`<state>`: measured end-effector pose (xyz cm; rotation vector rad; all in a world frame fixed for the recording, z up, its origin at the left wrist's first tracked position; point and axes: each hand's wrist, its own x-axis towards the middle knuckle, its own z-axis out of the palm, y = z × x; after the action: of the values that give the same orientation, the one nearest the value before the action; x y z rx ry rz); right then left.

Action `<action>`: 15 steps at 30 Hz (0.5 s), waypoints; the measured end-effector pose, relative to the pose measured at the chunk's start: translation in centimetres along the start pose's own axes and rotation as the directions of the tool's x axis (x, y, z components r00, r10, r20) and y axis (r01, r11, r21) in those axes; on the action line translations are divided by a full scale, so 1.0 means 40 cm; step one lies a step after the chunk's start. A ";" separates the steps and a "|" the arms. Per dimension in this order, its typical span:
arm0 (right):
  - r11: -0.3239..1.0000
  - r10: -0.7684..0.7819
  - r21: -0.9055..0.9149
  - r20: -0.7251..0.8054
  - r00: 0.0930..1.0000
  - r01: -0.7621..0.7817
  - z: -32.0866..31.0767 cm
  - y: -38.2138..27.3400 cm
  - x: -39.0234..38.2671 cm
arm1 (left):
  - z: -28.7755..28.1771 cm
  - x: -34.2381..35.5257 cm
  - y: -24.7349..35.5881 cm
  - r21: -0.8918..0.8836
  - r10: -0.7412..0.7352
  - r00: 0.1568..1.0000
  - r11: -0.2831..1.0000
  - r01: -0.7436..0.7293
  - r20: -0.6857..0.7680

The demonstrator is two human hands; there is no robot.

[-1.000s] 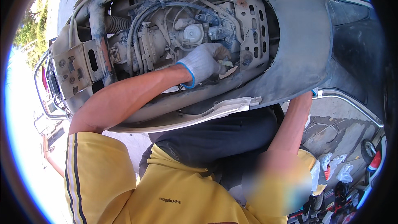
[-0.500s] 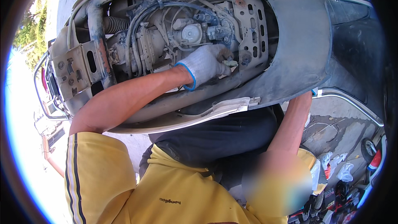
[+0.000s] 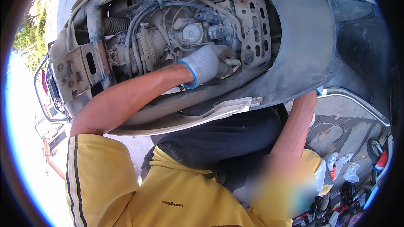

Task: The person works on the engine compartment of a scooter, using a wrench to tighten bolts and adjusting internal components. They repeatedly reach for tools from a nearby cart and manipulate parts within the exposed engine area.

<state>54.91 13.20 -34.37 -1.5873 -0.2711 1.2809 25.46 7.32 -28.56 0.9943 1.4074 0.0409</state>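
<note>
My left hand [image 3: 207,64], in a white work glove with blue trim, reaches into the open body of a dusty scooter. Its thumb and fingers pinch a small pale-green piece, perhaps a wire connector [image 3: 232,62], beside the slotted metal plate [image 3: 255,31]. A round-topped carburetor [image 3: 193,34] sits just beyond the glove, among hoses and cables. My right hand [image 3: 319,91] is behind the lower edge of the grey body panel [image 3: 301,54]; only a bit of its glove cuff shows, and its fingers are hidden.
A thick frame tube [image 3: 189,100] runs along the near side of the opening, under my left wrist. Dark hoses [image 3: 135,38] arch over the engine. At lower right, plastic bags [image 3: 351,172] and assorted items lie on the ground near a small wheel [image 3: 374,149].
My left hand has barely shifted; the pale-green piece has turned slightly in its fingertips and sits a touch higher. The right forearm stays where it was.
</note>
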 end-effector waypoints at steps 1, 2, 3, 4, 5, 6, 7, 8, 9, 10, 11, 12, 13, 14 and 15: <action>1.000 0.005 -0.007 0.008 1.000 -0.005 0.003 -0.007 -0.004 | -0.001 -0.001 0.006 -0.004 -0.013 1.000 1.000 0.013 0.006; 1.000 0.010 -0.014 0.016 1.000 -0.009 0.005 -0.012 -0.008 | -0.002 -0.003 0.011 -0.008 -0.025 1.000 1.000 0.025 0.012; 1.000 0.009 -0.014 0.006 1.000 -0.009 0.007 -0.012 -0.010 | -0.002 -0.007 0.018 -0.036 -0.027 1.000 0.999 0.028 0.010; 1.000 0.009 -0.014 -0.002 1.000 -0.009 0.009 -0.012 -0.011 | -0.001 -0.010 0.025 -0.063 -0.030 1.000 0.998 0.030 0.007; 1.000 0.009 -0.014 -0.011 1.000 -0.009 0.010 -0.012 -0.012 | -0.001 -0.012 0.028 -0.091 -0.033 0.999 0.995 0.033 0.004; 1.000 0.015 -0.009 -0.008 1.000 -0.015 0.012 -0.014 -0.015 | -0.001 -0.012 0.028 -0.117 -0.034 0.999 0.993 0.034 0.005; 1.000 0.022 -0.003 -0.004 1.000 -0.022 0.013 -0.017 -0.017 | -0.001 -0.011 0.027 -0.143 -0.035 0.999 0.989 0.036 0.006; 1.000 0.029 0.002 -0.001 1.000 -0.029 0.014 -0.018 -0.019 | -0.001 -0.011 0.026 -0.169 -0.037 0.999 0.985 0.038 0.006; 1.000 0.018 -0.001 0.012 1.000 -0.017 0.012 -0.016 -0.017 | -0.001 -0.009 0.021 -0.142 -0.018 1.000 0.990 0.017 -0.007; 1.000 0.007 -0.005 0.026 1.000 -0.007 0.010 -0.013 -0.014 | -0.001 -0.005 0.015 -0.116 0.000 1.000 0.993 -0.003 -0.019; 1.000 -0.004 -0.009 0.039 0.999 0.004 0.009 -0.012 -0.014 | -0.001 -0.003 0.010 -0.089 0.019 0.999 0.996 -0.022 -0.032; 1.000 0.003 -0.002 0.031 1.000 -0.003 0.009 -0.011 -0.014 | -0.002 -0.001 0.004 -0.079 0.019 1.000 0.997 -0.020 -0.022; 1.000 0.009 0.006 0.023 1.000 -0.009 0.012 -0.013 -0.017 | -0.003 0.001 0.003 -0.068 0.019 1.000 0.997 -0.020 -0.012; 1.000 0.015 0.014 0.014 1.000 -0.015 0.014 -0.014 -0.018 | -0.004 0.002 0.002 -0.057 0.019 1.000 0.998 -0.019 -0.002; 1.000 0.015 0.025 0.014 1.000 -0.015 0.012 -0.012 -0.015 | -0.005 0.005 -0.003 -0.057 0.033 0.999 0.998 -0.033 -0.002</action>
<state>54.48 13.24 -33.59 -1.5620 -0.2512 1.3027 25.30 7.46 -28.77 0.9700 1.3834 0.1050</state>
